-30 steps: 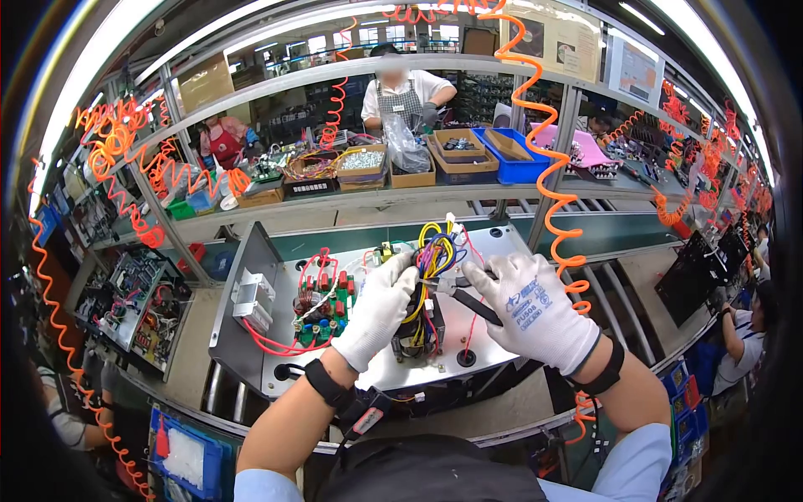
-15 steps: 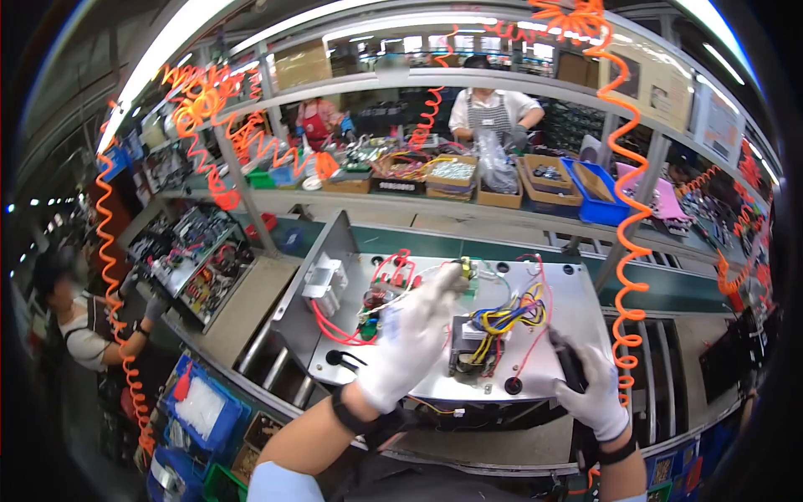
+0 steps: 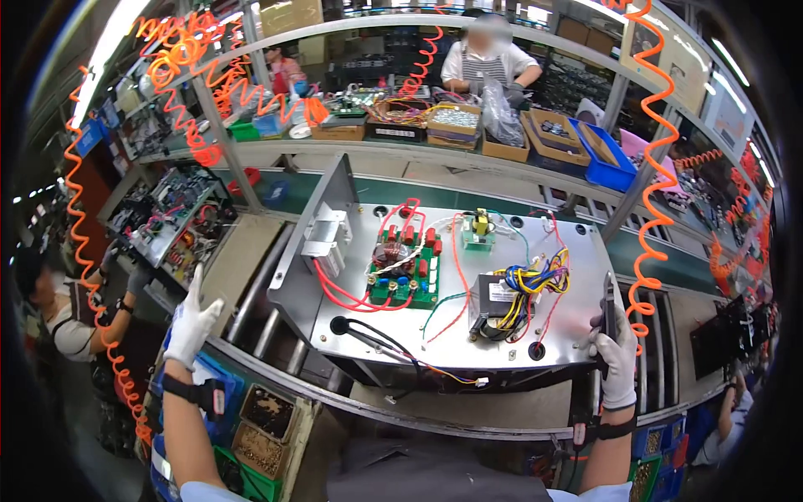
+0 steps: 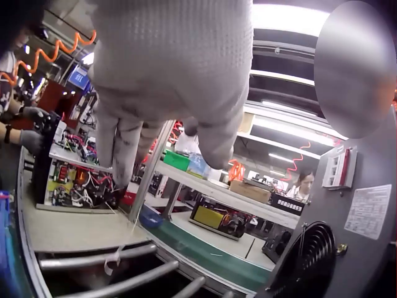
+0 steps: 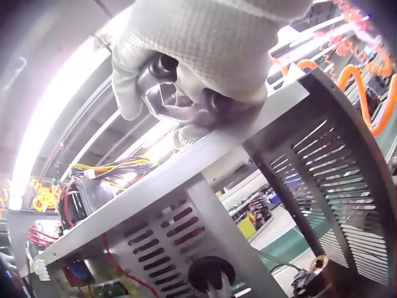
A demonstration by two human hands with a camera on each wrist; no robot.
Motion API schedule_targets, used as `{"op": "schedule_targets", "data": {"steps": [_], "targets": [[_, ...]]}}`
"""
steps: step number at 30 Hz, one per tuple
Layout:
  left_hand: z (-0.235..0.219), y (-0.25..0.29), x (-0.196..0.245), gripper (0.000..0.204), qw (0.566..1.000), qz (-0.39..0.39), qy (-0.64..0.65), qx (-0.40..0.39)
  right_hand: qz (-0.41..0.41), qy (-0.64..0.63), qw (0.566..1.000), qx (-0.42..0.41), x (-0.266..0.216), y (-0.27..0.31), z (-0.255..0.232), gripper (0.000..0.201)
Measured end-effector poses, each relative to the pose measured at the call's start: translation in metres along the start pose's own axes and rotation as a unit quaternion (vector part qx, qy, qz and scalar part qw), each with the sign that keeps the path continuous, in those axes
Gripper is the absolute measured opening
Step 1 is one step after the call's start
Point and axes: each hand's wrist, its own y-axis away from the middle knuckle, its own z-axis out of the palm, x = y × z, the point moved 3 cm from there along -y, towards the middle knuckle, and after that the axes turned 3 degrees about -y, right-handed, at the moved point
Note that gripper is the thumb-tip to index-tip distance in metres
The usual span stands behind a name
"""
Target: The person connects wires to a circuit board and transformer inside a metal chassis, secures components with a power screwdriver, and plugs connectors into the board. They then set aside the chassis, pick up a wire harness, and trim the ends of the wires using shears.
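Note:
My gloved left hand [image 3: 192, 326] is held out to the left of the metal chassis [image 3: 452, 343], fingers spread and nothing in them. In the left wrist view that hand [image 4: 173, 68] points toward the conveyor rollers. At the chassis's right edge, my gloved right hand [image 3: 617, 360] grips black-handled pliers [image 3: 608, 303], which point upward. The right wrist view shows the fingers curled round the dark handles [image 5: 164, 93]. On the chassis, a bundle of yellow, blue and purple wires [image 3: 539, 280] lies over a black transformer [image 3: 499, 303]. A green circuit board [image 3: 410, 289] sits to its left.
Conveyor rollers [image 3: 268, 326] run beside the chassis. Part boxes [image 3: 452, 124] and a blue bin [image 3: 615, 159] line the shelf behind. Coiled orange hoses [image 3: 657, 167] hang at both sides. Trays of screws [image 3: 259, 448] are at lower left. Another worker [image 3: 71, 309] stands left.
My left hand let go of the wire bundle and swung far left. The bundle now lies on the transformer. My right hand, still holding the pliers, moved right to the chassis edge.

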Motion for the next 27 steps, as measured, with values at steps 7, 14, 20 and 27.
{"op": "schedule_targets", "data": {"steps": [7,14,20,27], "targets": [[-0.04,0.005,0.056,0.026,0.977,-0.074,0.171,0.104,-0.013,0.056,0.997,0.059,0.0,-0.001,0.008,0.042],[-0.005,0.082,0.245,0.044,0.821,0.547,0.152,-0.052,-0.037,0.055,0.99,0.128,0.005,0.003,0.019,0.047],[0.034,0.083,0.258,0.031,0.823,0.534,0.133,-0.141,-0.03,0.061,0.991,0.118,0.012,-0.002,0.007,0.056],[0.087,0.079,0.302,0.025,0.893,0.429,-0.025,-0.134,-0.083,0.567,0.816,0.068,-0.01,-0.042,0.014,0.063]]}}
